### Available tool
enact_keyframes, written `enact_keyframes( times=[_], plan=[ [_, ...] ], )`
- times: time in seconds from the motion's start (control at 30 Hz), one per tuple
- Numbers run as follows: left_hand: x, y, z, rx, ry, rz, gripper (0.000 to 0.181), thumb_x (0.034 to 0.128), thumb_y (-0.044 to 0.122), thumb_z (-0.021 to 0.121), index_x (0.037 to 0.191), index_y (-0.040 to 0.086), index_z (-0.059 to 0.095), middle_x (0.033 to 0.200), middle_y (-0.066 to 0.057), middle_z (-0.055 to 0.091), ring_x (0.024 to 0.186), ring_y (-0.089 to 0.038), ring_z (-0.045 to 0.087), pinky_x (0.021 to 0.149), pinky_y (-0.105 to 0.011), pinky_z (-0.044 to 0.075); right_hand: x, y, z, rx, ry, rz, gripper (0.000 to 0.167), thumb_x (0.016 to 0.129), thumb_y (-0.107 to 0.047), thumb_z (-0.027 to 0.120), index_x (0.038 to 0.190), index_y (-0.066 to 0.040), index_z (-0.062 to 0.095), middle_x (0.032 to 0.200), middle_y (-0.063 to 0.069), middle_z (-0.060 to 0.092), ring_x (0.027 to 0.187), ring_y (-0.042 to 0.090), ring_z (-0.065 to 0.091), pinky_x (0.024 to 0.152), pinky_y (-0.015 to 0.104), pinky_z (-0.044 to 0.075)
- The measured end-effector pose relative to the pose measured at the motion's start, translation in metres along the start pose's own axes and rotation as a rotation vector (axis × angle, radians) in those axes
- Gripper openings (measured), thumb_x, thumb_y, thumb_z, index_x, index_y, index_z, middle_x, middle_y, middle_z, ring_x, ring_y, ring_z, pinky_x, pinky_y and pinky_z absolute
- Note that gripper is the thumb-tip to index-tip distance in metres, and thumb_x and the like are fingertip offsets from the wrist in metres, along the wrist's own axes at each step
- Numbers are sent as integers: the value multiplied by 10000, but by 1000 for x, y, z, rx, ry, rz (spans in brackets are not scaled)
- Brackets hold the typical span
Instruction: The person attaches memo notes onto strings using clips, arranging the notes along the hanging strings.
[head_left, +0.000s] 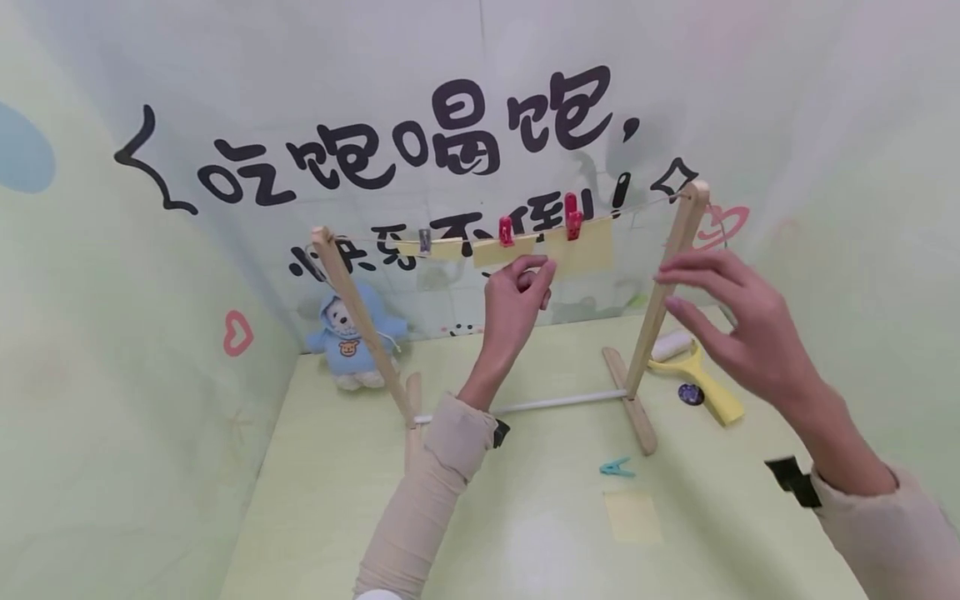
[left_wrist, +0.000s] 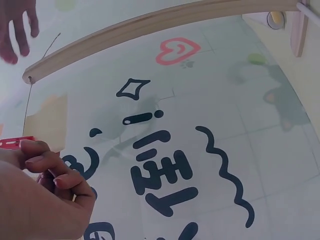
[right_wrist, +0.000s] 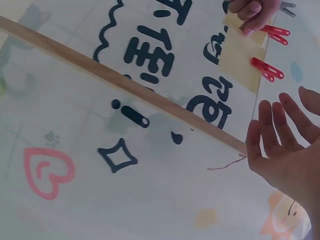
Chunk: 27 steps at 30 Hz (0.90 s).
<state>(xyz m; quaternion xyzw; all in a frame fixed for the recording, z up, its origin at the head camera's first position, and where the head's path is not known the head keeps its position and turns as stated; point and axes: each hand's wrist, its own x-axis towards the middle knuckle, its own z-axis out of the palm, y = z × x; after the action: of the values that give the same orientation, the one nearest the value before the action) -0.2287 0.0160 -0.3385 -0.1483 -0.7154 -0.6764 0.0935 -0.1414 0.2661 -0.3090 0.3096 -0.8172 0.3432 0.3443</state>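
A cord (head_left: 637, 208) runs between the posts of a wooden rack (head_left: 360, 321). Yellow paper squares hang from it on a grey clothespin (head_left: 425, 242) and two red clothespins (head_left: 506, 232). At the rightmost yellow paper square (head_left: 588, 250), under its red clothespin (head_left: 573, 218), my left hand (head_left: 517, 292) has curled fingers, thumb and index tips together at the paper's left edge. My right hand (head_left: 738, 312) is beside the right post, fingers apart and gently bent, holding nothing. In the right wrist view, the right hand (right_wrist: 285, 140) appears near the cord's end.
On the table lie a teal clothespin (head_left: 617, 468) and a loose yellow paper square (head_left: 632, 517), in front of the rack. A yellow-handled lint roller (head_left: 712, 392) and a dark round object (head_left: 691, 394) are behind the right foot. A blue-clothed plush toy (head_left: 352, 346) sits behind the left post.
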Motion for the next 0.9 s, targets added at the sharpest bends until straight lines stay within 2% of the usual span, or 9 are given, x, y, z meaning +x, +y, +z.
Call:
enact_keyframes(
  times=[0.03,0.27,0.37,0.43,0.53,0.63,0.67,0.8,0.9],
  plan=[
    [-1,-2,-1,6,0,3,237,1084,140,707,1185,-66,767,588,72,517,560,-83,476,561,-235,284,-11,2,1,7,8,-4,714,1073,-598,602,1191,86,772,1215,260,701,1306,-66,568,1109,105,412],
    [-8,-19,-1,50,-37,8,202,1086,130,697,1187,-25,779,614,72,553,550,-76,444,570,-235,292,-70,12,-2,-8,-55,52,697,1082,-595,562,1166,65,771,1209,146,692,1306,-88,551,1098,63,394],
    [-18,-34,1,94,-98,-33,215,1103,150,677,1229,6,774,690,1,643,582,-80,482,567,-219,340,-88,14,-8,-13,-70,79,677,1076,-589,561,1171,46,774,1250,45,682,1310,-86,550,1090,53,391],
    [-30,-50,4,136,-162,-87,245,1115,173,659,1271,11,756,781,-68,714,616,-78,537,575,-201,398,-98,14,-12,-22,-73,99,643,1076,-572,575,1170,32,777,1273,-23,672,1307,-90,552,1086,51,389],
    [-60,-88,12,219,-276,-191,262,1114,177,653,1304,16,733,921,-103,770,682,-81,625,604,-193,495,-115,15,-17,-34,-78,139,479,1094,-444,651,1170,11,780,1301,-88,661,1309,-96,556,1069,44,387],
    [-101,-132,22,313,-381,-275,258,1092,156,682,1302,13,724,1001,-101,788,749,-88,685,663,-203,553,-129,14,-19,-52,-83,180,183,1052,-153,764,1158,-5,783,1300,-108,663,1294,-108,562,1034,34,392],
    [-116,-146,25,339,-402,-291,252,1079,147,698,1292,15,726,1006,-87,788,768,-85,692,679,-207,560,-133,14,-19,-59,-87,197,152,1009,-52,787,1155,-10,783,1299,-113,663,1291,-114,561,1023,30,392],
    [-167,-185,35,410,-425,-306,276,1015,147,769,1244,-1,724,1001,-92,771,792,-50,644,715,-213,526,-144,14,-16,-73,-94,233,380,829,186,802,1145,-23,785,1296,-127,664,1275,-130,562,1003,28,389],
    [-195,-198,39,431,-398,-313,313,979,160,807,1234,8,710,985,-52,709,783,-3,540,705,-212,472,-149,14,-13,-71,-95,243,433,789,225,790,1141,-26,784,1291,-130,667,1253,-136,568,992,30,387]
  ],
)
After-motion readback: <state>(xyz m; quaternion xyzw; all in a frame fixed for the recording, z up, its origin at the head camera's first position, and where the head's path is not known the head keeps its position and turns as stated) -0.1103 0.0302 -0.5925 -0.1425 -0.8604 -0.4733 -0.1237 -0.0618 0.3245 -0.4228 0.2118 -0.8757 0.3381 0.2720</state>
